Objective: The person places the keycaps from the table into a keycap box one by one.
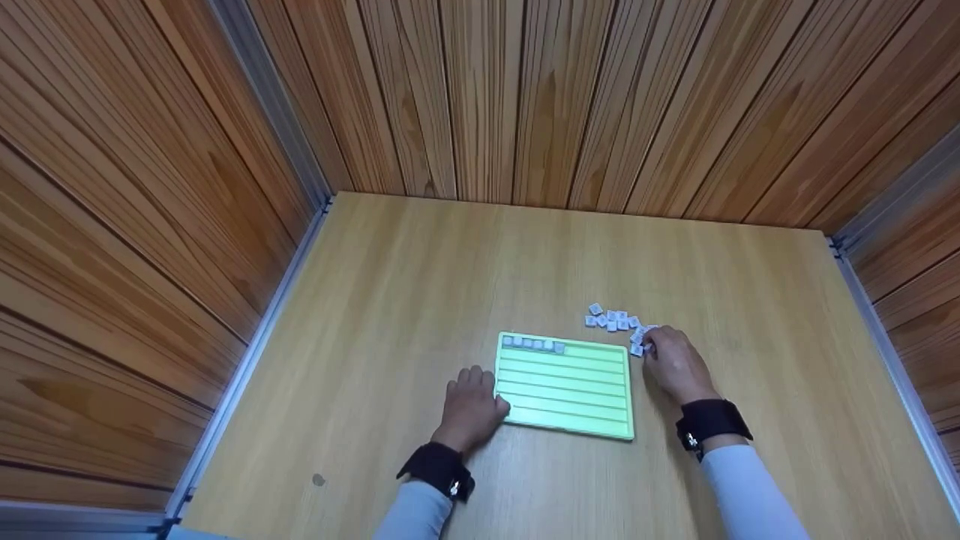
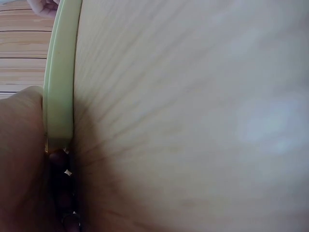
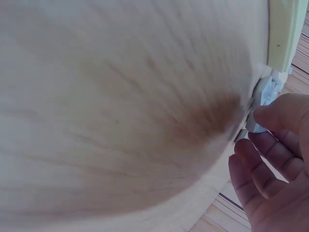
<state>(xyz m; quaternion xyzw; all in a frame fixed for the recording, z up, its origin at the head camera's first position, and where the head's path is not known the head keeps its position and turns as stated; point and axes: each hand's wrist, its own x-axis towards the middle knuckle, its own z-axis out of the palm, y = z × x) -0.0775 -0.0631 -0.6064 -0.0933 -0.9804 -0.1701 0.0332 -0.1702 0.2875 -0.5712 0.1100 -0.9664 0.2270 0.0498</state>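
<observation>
A light-green ridged tray (image 1: pixel 562 391) lies on the table, several small whitish tiles (image 1: pixel 533 343) lined up along its top row from the left. My left hand (image 1: pixel 471 409) rests at the tray's left edge, thumb on the rim and fingers beside it; the left wrist view has this hand (image 2: pixel 19 154) against the tray's side (image 2: pixel 61 96). Past the tray's upper right corner, my right hand (image 1: pixel 677 365) is at a loose group of tiles (image 1: pixel 612 320). In the right wrist view, its thumb and index finger (image 3: pixel 280 113) pinch a tile (image 3: pixel 254 124), partly hidden.
The wooden table (image 1: pixel 390 300) bears a dark round spot (image 1: pixel 319 480) at front left. Wood-plank walls (image 1: pixel 480 97) close in the back and sides, with metal strips (image 1: pixel 259 337) along the table's side edges.
</observation>
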